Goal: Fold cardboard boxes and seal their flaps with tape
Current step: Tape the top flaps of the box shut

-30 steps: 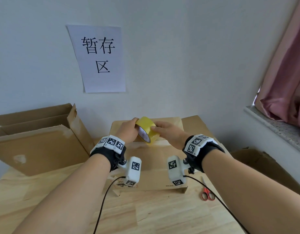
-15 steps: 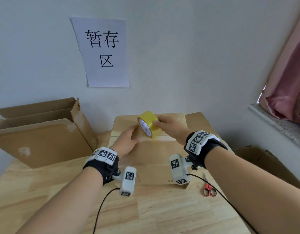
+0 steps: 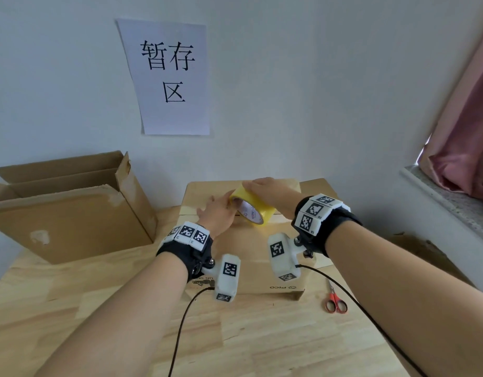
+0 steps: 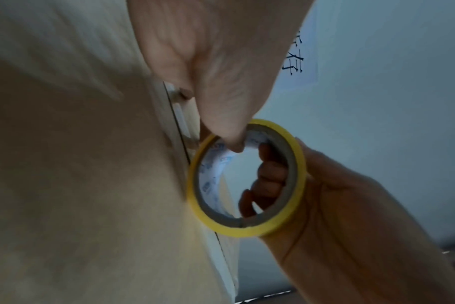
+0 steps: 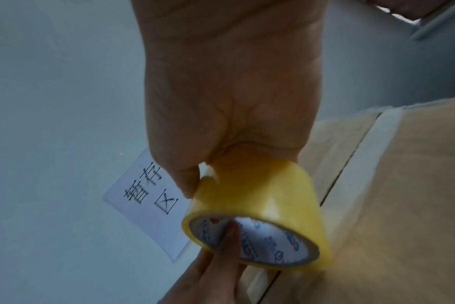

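The right hand (image 3: 264, 190) grips the yellow tape roll (image 3: 252, 210) on the closed brown cardboard box (image 3: 259, 257); left hand (image 3: 218, 213) fingers lie spread alongside. Taping the seam seems underway; next, pull tape along it.

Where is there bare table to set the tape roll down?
Bare table lies in front of the box, between the forearms, crossed by a cable. More lies left, before the open box. Right of the box is tighter: scissors and the other cable. The box top is crowded by both hands and the tape roll.
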A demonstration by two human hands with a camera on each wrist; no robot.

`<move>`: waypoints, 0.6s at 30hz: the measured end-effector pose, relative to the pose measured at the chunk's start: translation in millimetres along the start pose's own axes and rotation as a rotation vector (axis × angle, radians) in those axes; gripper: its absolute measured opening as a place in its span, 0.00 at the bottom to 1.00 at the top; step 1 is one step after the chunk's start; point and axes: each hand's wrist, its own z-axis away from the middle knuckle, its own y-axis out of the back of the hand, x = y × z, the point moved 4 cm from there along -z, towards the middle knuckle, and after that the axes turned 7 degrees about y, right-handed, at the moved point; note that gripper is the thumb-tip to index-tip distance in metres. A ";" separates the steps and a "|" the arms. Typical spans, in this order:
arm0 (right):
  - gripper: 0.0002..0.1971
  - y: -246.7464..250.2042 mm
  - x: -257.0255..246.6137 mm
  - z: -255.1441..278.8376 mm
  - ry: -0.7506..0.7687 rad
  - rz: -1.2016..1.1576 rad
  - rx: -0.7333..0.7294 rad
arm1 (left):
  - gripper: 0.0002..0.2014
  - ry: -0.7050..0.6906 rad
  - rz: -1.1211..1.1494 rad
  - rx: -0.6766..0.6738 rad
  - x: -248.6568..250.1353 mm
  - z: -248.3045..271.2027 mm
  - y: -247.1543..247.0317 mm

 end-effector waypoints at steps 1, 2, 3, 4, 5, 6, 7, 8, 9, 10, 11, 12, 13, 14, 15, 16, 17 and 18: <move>0.23 0.8 6.2 -1.4 -0.008 -0.088 0.002 | 0.20 0.008 -0.002 0.001 3.4 -1.5 0.1; 0.23 1.6 12.4 -1.2 -0.004 -0.198 0.000 | 0.20 0.026 -0.009 0.000 5.1 -2.4 -0.2; 0.21 2.3 20.0 -0.5 0.006 -0.306 -0.009 | 0.21 0.044 -0.022 0.003 5.4 -3.8 -1.1; 0.17 3.2 26.3 2.0 0.029 -0.392 -0.025 | 0.21 0.056 -0.029 0.006 4.7 -5.4 -2.7; 0.13 3.9 32.1 4.7 0.043 -0.450 -0.041 | 0.21 0.061 -0.032 0.009 4.8 -5.7 -3.6; 0.09 4.4 35.8 8.0 0.048 -0.491 -0.055 | 0.21 0.058 -0.033 0.013 4.7 -6.2 -4.6; 0.07 4.1 37.5 9.8 0.043 -0.516 -0.063 | 0.21 0.054 -0.032 0.009 3.7 -7.2 -5.6; 0.07 3.5 36.2 11.7 0.039 -0.527 -0.071 | 0.22 0.054 -0.023 0.001 3.0 -7.2 -5.7; 0.07 3.4 34.6 11.2 0.025 -0.522 -0.071 | 0.22 0.059 -0.007 -0.005 2.1 -7.2 -5.3; 0.06 4.2 32.2 9.9 0.007 -0.506 -0.053 | 0.23 0.063 0.009 -0.009 0.5 -8.1 -5.0; 0.05 4.7 30.5 7.1 -0.020 -0.490 -0.027 | 0.23 0.065 0.018 -0.011 0.6 -7.2 -3.8; 0.05 5.1 27.4 4.3 -0.043 -0.469 -0.005 | 0.23 0.063 0.014 -0.013 1.4 -5.5 -2.5; 0.09 4.3 24.6 1.3 -0.070 -0.448 0.011 | 0.22 0.057 0.002 -0.010 2.3 -3.7 -1.5; 0.16 3.1 21.7 0.1 -0.104 -0.405 0.021 | 0.22 0.052 -0.018 -0.007 3.0 -1.3 -0.7; 0.22 1.9 19.0 0.8 -0.139 -0.338 0.029 | 0.21 0.052 -0.039 -0.005 4.0 1.5 -0.2; 0.25 0.7 17.8 1.9 -0.154 -0.266 0.033 | 0.21 0.052 -0.058 -0.001 4.9 4.6 -0.3; 0.26 -0.7 18.0 2.6 -0.159 -0.218 0.031 | 0.21 0.051 -0.072 0.001 5.4 6.7 -0.7; 0.27 -1.8 19.0 2.6 -0.155 -0.195 0.025 | 0.21 0.048 -0.079 -0.003 6.3 8.1 -0.9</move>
